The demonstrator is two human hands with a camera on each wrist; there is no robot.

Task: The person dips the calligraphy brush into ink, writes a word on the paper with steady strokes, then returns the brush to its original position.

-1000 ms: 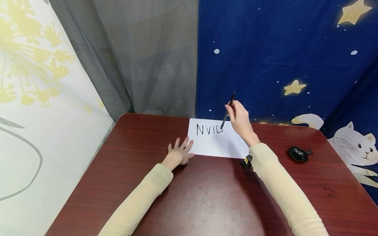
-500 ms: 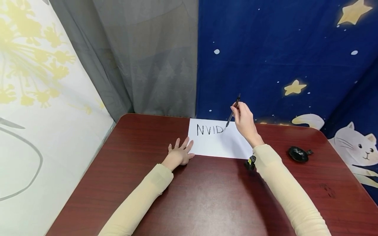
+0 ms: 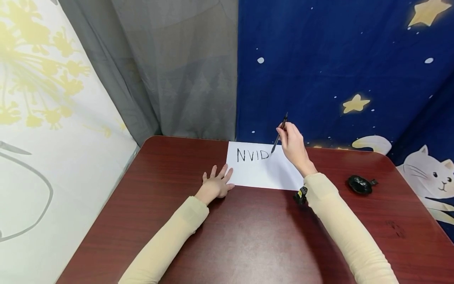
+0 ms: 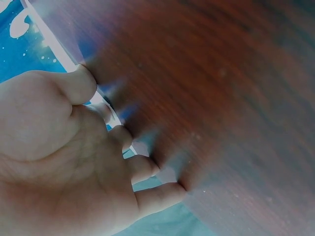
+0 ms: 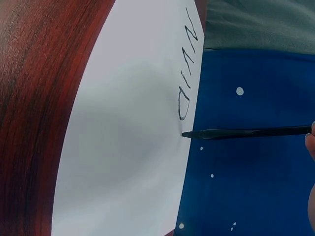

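**Pen [image 3: 276, 142] and paper [image 3: 253, 175] at the far edge of a wood table [image 3: 234, 228]**

My head camera gives me a glossy red-brown table with a dark smudge [image 3: 395, 228] on its right side. The paper reaches the far edge and bears the letters NVID [image 3: 257, 155]. The left hand [image 3: 215, 187] lies across the paper's left edge and the wood, fingers straight and spread. The right hand [image 3: 293, 148] pinches the tilted pen, tip just past the last letter. A small black dish [image 3: 360, 184] sits apart to the right. Behind hang a grey curtain [image 3: 191, 79] and a blue curtain [image 3: 301, 79] printed with stars [image 3: 356, 104]; a white cat [image 3: 429, 173] is pictured at the right, and a white backdrop [image 3: 71, 169] with yellow flowers [image 3: 32, 59] fills the left.

My left wrist camera shows me the palm, with fingertips against the grain, which blurs around them; some blue shows at upper left.

On my right wrist camera, paper fills the middle, wood on one side, blue curtain on the other. I cannot tell whether the tip touches the sheet. Only a little of the gripping fingers shows.
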